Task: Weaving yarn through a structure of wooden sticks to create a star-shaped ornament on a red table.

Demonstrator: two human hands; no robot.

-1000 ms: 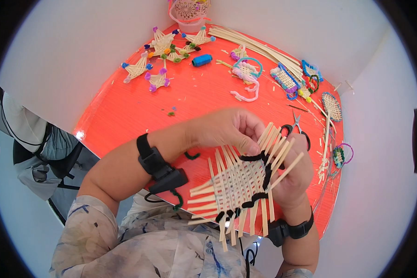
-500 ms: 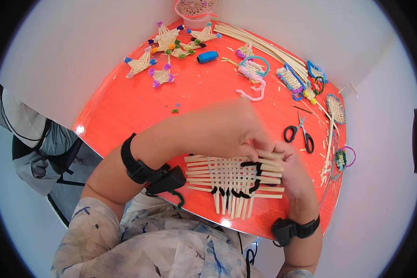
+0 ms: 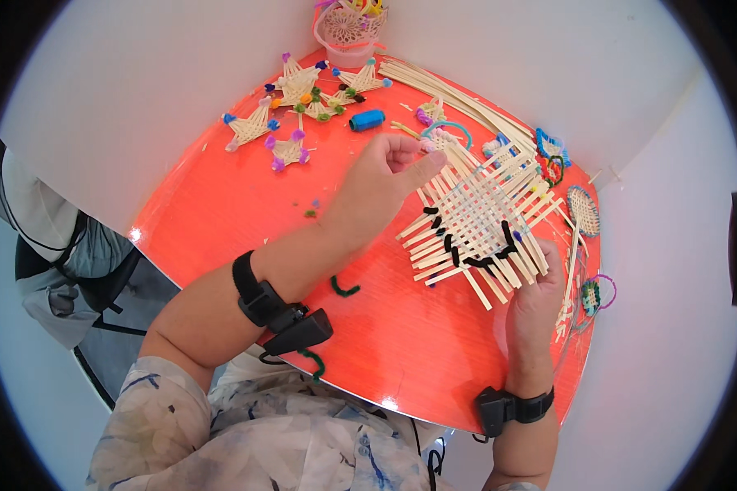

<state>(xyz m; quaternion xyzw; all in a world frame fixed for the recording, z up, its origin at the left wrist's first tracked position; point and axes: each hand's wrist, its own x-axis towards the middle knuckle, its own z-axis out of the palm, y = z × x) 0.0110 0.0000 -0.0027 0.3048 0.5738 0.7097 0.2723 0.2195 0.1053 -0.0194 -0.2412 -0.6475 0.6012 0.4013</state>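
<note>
A woven lattice of pale bamboo strips (image 3: pixel 477 214) is held tilted above the red table, its strip ends sticking out all round. Black pipe cleaner (image 3: pixel 479 262) winds along its lower edge in short pieces. My right hand (image 3: pixel 536 299) grips the lattice by its lower right corner, the fingers partly behind the strips. At the upper left edge is my left hand (image 3: pixel 385 184), its fingers curled and its thumb by the strip ends; whatever they pinch is hidden. Two dark green pipe cleaner pieces (image 3: pixel 345 289) lie near my left forearm.
Woven stars (image 3: pixel 250 124) with coloured tips lie at the back left of the table (image 3: pixel 221 213), beside a blue thread spool (image 3: pixel 367 120). Long bamboo strips (image 3: pixel 458 94) run along the back edge. A pink basket (image 3: pixel 350 37) stands behind. Small woven pieces (image 3: pixel 583 211) lie at the right.
The lattice has turned and risen away from me, now covering the scissors. My left hand has moved from the lattice's right side to its upper left. My right hand still holds it.
</note>
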